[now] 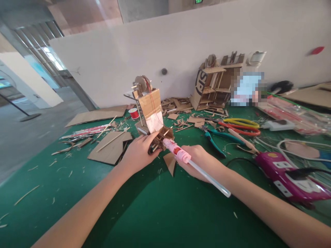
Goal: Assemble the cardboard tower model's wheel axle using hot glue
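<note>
Mid-frame, the left hand (139, 150) clasps a mostly assembled cardboard model (149, 106), the right hand (194, 161) a glue gun (179, 151); gluing looks unfinished.

Room over near tabletop (144, 213), power strip (281, 182) at right

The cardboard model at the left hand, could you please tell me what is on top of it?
A round cardboard wheel stands upright on top of the cardboard model; the wheel's far side cannot be seen. Lower down, the left hand covers part of it.
</note>
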